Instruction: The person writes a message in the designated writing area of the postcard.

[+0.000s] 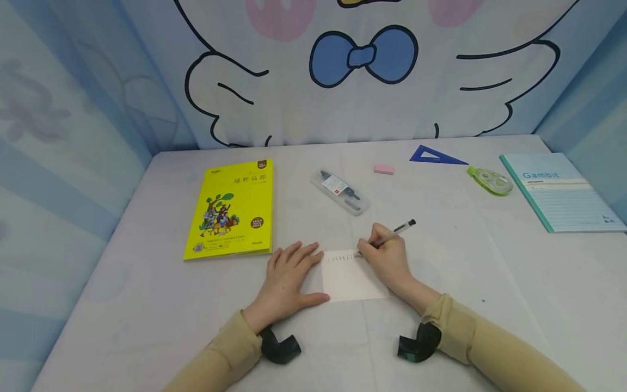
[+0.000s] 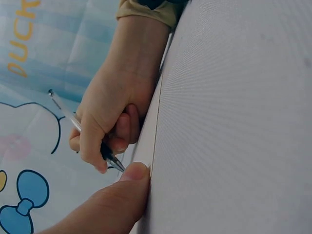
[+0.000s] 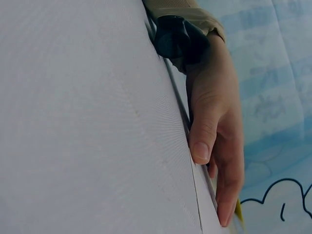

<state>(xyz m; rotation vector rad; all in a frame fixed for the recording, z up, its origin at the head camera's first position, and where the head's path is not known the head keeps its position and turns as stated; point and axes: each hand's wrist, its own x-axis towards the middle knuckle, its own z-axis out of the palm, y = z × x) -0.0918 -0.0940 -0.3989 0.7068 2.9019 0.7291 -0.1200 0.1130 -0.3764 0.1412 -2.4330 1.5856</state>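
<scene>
Gripping a pen (image 1: 398, 231) in the head view, the right hand (image 1: 389, 259) apparently writes on paper (image 1: 350, 282) between both hands, the left hand (image 1: 288, 282) spread at its edge. Left-wrist view shows the pen tilted; right-wrist, extended left fingers (image 3: 230, 170), the next stroke likely needing steady paper.

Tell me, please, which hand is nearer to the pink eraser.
Right. The right hand is almost directly below the pink eraser in the head view, apart from it; the left hand is farther off, below and to its left.
</scene>
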